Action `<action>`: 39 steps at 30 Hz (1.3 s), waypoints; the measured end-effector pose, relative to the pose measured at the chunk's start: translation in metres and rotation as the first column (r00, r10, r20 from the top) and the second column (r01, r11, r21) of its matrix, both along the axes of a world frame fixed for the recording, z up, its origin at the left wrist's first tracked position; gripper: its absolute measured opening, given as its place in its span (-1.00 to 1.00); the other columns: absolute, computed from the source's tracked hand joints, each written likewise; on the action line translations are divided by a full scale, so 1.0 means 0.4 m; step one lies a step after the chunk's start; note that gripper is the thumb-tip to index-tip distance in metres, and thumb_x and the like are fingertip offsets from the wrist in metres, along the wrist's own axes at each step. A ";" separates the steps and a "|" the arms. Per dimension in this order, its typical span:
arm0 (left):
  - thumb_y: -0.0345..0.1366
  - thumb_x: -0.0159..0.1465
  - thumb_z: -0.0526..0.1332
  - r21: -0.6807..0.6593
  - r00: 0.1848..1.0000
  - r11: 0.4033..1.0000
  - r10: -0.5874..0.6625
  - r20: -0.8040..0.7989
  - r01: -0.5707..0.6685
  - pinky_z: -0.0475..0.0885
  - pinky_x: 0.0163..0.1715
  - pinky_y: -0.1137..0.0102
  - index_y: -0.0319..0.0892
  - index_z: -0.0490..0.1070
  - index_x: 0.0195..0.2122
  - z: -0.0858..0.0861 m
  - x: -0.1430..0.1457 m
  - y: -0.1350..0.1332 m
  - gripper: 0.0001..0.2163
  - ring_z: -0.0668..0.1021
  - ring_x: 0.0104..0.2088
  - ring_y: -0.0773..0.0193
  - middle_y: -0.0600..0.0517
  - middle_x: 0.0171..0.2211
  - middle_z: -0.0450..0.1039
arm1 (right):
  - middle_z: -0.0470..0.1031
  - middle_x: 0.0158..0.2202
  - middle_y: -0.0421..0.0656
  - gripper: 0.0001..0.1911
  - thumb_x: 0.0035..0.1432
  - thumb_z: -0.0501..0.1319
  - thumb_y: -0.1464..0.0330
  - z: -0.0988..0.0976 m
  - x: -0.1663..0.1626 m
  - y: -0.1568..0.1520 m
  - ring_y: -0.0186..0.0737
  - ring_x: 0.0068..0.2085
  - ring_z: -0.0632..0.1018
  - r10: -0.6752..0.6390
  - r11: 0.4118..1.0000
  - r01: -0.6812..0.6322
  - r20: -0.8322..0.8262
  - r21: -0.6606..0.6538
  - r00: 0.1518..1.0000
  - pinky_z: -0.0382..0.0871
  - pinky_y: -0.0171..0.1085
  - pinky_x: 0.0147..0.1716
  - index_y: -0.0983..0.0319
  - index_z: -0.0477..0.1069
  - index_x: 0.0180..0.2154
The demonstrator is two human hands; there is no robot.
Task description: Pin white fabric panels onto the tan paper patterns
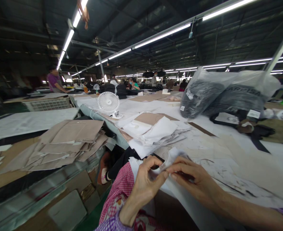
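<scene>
Both hands meet over my lap at the table's front edge. My left hand (147,178) is closed, thumb and forefinger pinching a white fabric piece (173,155). My right hand (191,176) pinches the same fabric a little to the right, its fingertips nearly touching my left thumb. Part of the cloth stands up behind the fingers, and more of it hangs below them. The exact spot between the fingertips is hidden. Just beyond the hands lies a stack of white and tan cut pieces (153,128) on the table.
A small white fan (109,102) stands behind the stack. Bagged dark garments (223,93) sit at the right, with dark and olive cloth (276,130) before them. Tan pieces (71,144) are piled on a lower surface at left. Several people work farther back.
</scene>
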State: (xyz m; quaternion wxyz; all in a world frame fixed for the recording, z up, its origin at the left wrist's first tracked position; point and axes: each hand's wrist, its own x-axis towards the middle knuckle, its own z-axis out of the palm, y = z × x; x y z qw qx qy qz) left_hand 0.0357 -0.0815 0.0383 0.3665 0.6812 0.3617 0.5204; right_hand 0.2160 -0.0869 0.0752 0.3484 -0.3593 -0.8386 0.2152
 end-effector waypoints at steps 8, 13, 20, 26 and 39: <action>-0.27 0.21 0.20 -0.008 1.000 1.000 0.000 0.007 0.000 0.21 -0.28 0.38 -0.18 0.36 -0.41 -0.004 0.004 -0.002 -0.89 0.34 -0.33 0.26 0.05 -0.43 0.32 | 0.42 -0.39 -0.16 -0.80 0.20 0.12 0.39 -0.004 -0.001 0.003 -0.35 -0.46 0.39 -0.018 0.996 0.014 -0.044 -0.093 0.999 0.26 -0.35 -0.51 0.18 0.54 -0.28; -0.27 0.19 0.22 -0.047 0.999 0.999 0.002 0.047 0.000 0.20 -0.30 0.38 -0.19 0.38 -0.45 -0.012 0.004 0.003 -0.88 0.33 -0.38 0.28 0.07 -0.48 0.30 | 0.41 -0.42 -0.19 -0.82 0.18 0.15 0.28 -0.012 0.000 0.009 -0.35 -0.46 0.37 -0.051 0.949 0.016 -0.102 -0.313 0.994 0.26 -0.35 -0.49 0.22 0.49 -0.30; -0.30 0.15 0.22 -0.161 0.993 0.987 0.019 0.116 0.000 0.17 -0.35 0.38 -0.21 0.38 -0.51 0.001 0.010 -0.003 -0.87 0.35 -0.41 0.29 0.08 -0.52 0.32 | 0.45 -0.37 -0.22 -0.84 0.07 0.25 0.36 0.047 0.011 0.011 -0.35 -0.45 0.44 -0.073 0.958 0.093 0.082 -0.271 0.994 0.31 -0.38 -0.50 0.20 0.38 -0.25; -0.32 0.13 0.22 -0.135 0.995 0.991 0.036 0.092 -0.023 0.16 -0.40 0.40 -0.18 0.36 -0.52 0.009 0.022 -0.014 -0.88 0.32 -0.43 0.31 0.09 -0.52 0.30 | 0.48 -0.10 -0.09 -0.80 0.14 0.28 0.34 0.107 0.029 0.040 -0.16 -0.09 0.48 0.027 0.957 -0.111 0.299 0.266 0.954 0.38 -0.18 -0.10 0.15 0.46 -0.14; -0.29 0.14 0.25 -0.086 0.993 0.994 0.077 0.095 -0.069 0.20 -0.34 0.38 -0.16 0.38 -0.52 -0.003 0.023 -0.018 -0.87 0.39 -0.37 0.26 0.06 -0.46 0.39 | 0.52 -0.40 -0.19 -0.81 -0.02 0.42 0.37 0.131 -0.012 0.090 -0.18 -0.25 0.45 0.141 0.976 -0.204 0.499 0.073 0.855 0.28 -0.22 -0.20 0.23 0.52 -0.30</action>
